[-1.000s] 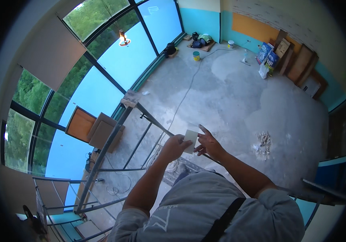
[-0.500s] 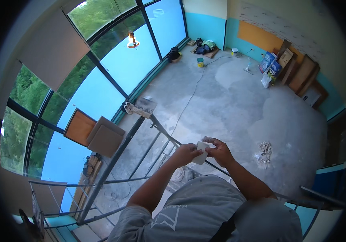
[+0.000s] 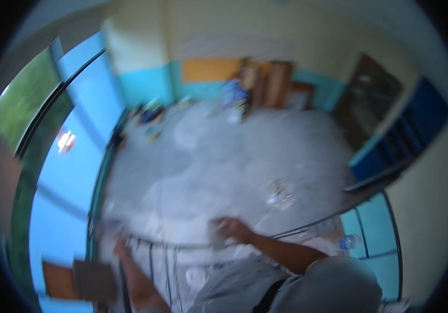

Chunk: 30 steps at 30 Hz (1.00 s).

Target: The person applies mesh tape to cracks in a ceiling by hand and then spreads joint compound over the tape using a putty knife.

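Motion blurs the whole head view. My right hand point(image 3: 236, 230) is closed on a small whitish flat piece point(image 3: 215, 233) in front of my body; its exact kind is too smeared to read. My left hand point(image 3: 122, 247) is stretched out to the left, beside the corner of the dark metal scaffold rail point(image 3: 182, 245). Its fingers are smeared, so whether they grip the rail or anything else cannot be made out.
Below lies a grey floor point(image 3: 224, 172) with a pile of debris point(image 3: 279, 194). Boards point(image 3: 277, 84) and bags point(image 3: 234, 96) lean on the far wall. Windows line the left, a brown panel point(image 3: 93, 280) standing near them. At right are a plastic bottle point(image 3: 350, 241) and a blue shelf point(image 3: 409, 130).
My hands have parted: the left has left the whitish piece and moved out left, while the right keeps it. The view has swung to the right.
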Tool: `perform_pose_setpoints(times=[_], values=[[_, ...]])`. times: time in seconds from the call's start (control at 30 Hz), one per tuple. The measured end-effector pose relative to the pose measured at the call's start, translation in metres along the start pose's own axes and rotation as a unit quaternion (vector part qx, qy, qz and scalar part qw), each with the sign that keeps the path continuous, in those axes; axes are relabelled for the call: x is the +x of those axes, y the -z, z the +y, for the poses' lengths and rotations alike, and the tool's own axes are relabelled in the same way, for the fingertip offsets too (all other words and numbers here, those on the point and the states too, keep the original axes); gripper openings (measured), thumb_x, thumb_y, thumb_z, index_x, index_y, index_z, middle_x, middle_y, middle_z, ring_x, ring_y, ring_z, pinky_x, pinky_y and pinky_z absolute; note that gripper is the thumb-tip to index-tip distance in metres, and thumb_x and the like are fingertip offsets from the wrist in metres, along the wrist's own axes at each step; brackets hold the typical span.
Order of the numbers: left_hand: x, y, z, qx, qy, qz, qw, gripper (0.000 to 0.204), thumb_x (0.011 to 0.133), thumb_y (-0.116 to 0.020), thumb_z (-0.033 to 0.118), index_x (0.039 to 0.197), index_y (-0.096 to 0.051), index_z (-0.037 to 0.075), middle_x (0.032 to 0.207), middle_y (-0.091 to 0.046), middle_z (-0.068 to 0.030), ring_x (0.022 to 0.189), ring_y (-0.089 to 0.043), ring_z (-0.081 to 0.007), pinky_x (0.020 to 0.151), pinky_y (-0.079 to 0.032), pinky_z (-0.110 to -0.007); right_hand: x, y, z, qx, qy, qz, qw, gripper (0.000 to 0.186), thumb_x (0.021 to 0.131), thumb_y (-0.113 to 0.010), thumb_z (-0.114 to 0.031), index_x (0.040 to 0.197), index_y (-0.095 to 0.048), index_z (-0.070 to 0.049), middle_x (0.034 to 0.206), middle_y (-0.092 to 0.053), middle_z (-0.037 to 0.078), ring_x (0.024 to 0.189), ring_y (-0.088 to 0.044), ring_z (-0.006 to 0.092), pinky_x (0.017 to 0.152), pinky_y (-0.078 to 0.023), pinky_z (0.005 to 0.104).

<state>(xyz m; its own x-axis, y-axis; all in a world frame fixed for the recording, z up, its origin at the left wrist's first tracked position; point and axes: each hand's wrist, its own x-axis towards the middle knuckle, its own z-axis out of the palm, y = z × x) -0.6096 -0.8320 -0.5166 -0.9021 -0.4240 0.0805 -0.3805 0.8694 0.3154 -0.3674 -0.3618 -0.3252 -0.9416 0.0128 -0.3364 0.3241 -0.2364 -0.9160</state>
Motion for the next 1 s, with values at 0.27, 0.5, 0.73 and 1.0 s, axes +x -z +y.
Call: perform_pose_setpoints(times=[0.27, 0.5, 0.73, 1.0], values=[[0.036, -0.018, 0.069, -0.006, 0.043, -0.015, 0.999, 0.037, 0.085, -0.065, 0.024, 0.116, -0.057, 0.005, 0.092, -0.068, -0.0154, 0.085, -0.066, -0.0292, 0.071, -0.053, -0.040, -0.021, 0.031, -0.018, 0.016, 0.026, 0.051, 0.998, 0.048, 0.084, -0.069, -0.015, 0.130, -0.056, -0.007, 0.114, -0.061, 0.007, 0.098, -0.060, 0.0160, 0.080, -0.053, 0.0340], [-0.025, 0.032, 0.165, -0.221, -0.077, 0.052, 0.971, 0.039, 0.084, -0.066, 0.022, 0.118, -0.056, 0.005, 0.100, -0.066, -0.0181, 0.092, -0.064, -0.0303, 0.076, -0.052, -0.040, -0.047, 0.050, -0.051, -0.077, 0.076, 0.104, 0.989, 0.049, 0.088, -0.068, -0.012, 0.134, -0.053, -0.011, 0.118, -0.061, 0.008, 0.095, -0.064, 0.0171, 0.081, -0.054, 0.0325], [-0.113, 0.055, 0.152, -0.520, -0.174, -0.097, 0.831, 0.041, 0.084, -0.066, 0.019, 0.120, -0.056, 0.004, 0.108, -0.064, -0.0207, 0.100, -0.062, -0.0314, 0.081, -0.051, -0.041, -0.048, 0.072, -0.055, -0.157, 0.141, 0.091, 0.973, 0.053, 0.086, -0.071, -0.014, 0.135, -0.052, -0.011, 0.113, -0.064, 0.010, 0.088, -0.064, 0.0140, 0.079, -0.053, 0.0312], [-0.280, 0.233, 0.257, -0.287, -0.519, -0.121, 0.796, 0.026, 0.078, -0.067, 0.003, 0.103, -0.060, 0.003, 0.093, -0.059, -0.0183, 0.087, -0.058, -0.0397, 0.075, -0.047, -0.045, -0.079, 0.074, -0.104, -0.152, 0.145, 0.033, 0.977, 0.055, 0.084, -0.067, -0.003, 0.135, -0.048, -0.004, 0.108, -0.064, 0.012, 0.089, -0.067, 0.0168, 0.076, -0.056, 0.0305]])
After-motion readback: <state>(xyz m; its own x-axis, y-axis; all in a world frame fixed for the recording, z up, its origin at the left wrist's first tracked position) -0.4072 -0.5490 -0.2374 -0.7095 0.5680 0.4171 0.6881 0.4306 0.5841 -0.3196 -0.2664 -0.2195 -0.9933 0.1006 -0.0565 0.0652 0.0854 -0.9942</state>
